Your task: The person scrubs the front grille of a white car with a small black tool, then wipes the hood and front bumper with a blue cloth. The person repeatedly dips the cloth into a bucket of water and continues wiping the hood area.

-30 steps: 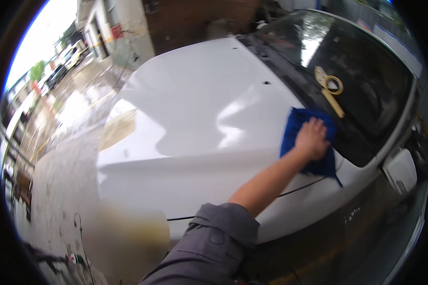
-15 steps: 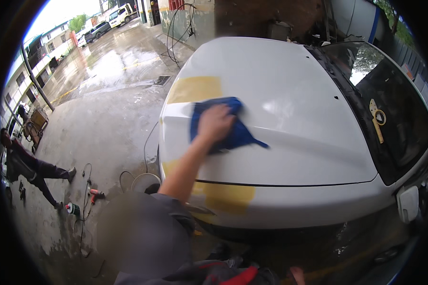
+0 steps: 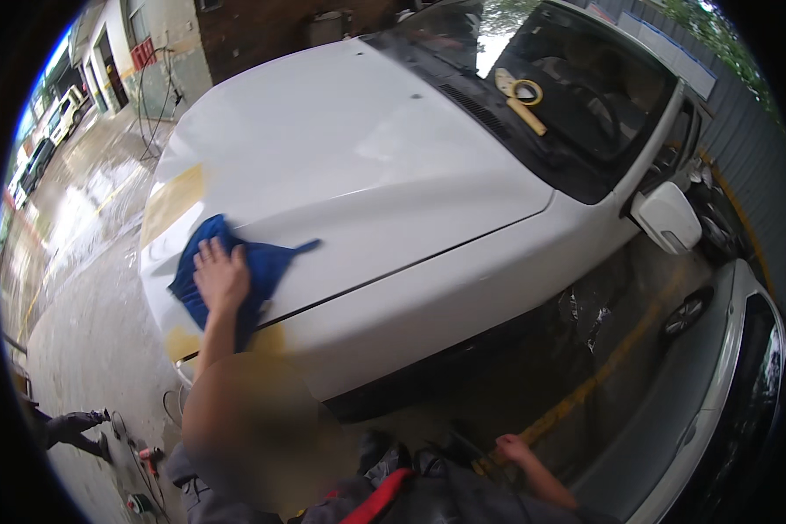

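Observation:
My left hand (image 3: 221, 278) lies flat on a blue cloth (image 3: 275, 266), its fingers spread and pressing the cloth onto the front corner of a white car hood (image 3: 367, 188). One corner of the cloth trails out over the paint to the right. Yellowish filler patches show beside it: one patch (image 3: 183, 194) above the cloth and another (image 3: 272, 339) below it, by the hood seam. Down at my side hangs my right hand (image 3: 513, 448), its fingers curled with nothing seen in them. A blurred area hides part of my left arm.
A roll of masking tape (image 3: 527, 91) and a yellow-handled tool (image 3: 526, 117) rest near the windshield base. A side mirror (image 3: 668, 217) juts out on the right. Another car (image 3: 716, 410) stands at lower right. A red power tool (image 3: 151, 454) and cords lie on the floor, near a person's legs (image 3: 77, 430).
My view has swung to the right, bringing the second car into sight. My left hand's fingers have spread out on the cloth, near the hood's front edge. My right hand shows more fully.

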`<state>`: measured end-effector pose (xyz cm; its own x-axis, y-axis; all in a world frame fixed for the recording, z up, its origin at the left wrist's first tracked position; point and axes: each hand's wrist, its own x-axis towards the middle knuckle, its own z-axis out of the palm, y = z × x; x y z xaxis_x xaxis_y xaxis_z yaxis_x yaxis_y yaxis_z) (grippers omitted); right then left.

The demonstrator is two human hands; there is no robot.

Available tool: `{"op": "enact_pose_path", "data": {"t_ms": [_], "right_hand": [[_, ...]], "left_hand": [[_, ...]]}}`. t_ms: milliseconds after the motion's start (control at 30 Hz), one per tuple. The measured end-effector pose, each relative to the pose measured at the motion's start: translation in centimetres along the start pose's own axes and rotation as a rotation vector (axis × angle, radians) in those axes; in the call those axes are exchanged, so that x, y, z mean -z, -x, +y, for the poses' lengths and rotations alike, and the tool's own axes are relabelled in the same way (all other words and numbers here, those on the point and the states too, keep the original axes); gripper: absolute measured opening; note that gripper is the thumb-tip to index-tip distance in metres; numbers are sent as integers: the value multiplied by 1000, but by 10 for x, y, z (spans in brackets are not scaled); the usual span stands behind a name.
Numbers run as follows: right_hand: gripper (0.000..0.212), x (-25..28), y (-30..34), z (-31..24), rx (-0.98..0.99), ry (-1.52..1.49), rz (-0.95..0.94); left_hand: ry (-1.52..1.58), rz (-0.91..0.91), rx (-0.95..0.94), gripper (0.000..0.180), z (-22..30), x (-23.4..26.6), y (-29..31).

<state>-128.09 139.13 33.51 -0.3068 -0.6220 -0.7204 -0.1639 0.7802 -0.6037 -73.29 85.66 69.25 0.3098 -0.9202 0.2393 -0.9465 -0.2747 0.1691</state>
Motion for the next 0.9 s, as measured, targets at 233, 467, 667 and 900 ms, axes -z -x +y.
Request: {"op": "enact_pose_path", "data": {"t_ms": [233, 467, 667, 900], "right_hand": [[25, 67, -6, 24, 89, -247, 1], [17, 207, 15, 186, -88, -168, 39], [14, 237, 31, 149, -247, -161, 116], [20, 202, -32, 66, -31, -83, -7]], "left_hand": [[232, -49, -631, 67, 319, 17, 140], [532, 50, -888, 73, 513, -13, 242], [553, 250, -1064, 66, 480, -18, 277], [432, 516, -819, 66, 231, -12, 254]]}}
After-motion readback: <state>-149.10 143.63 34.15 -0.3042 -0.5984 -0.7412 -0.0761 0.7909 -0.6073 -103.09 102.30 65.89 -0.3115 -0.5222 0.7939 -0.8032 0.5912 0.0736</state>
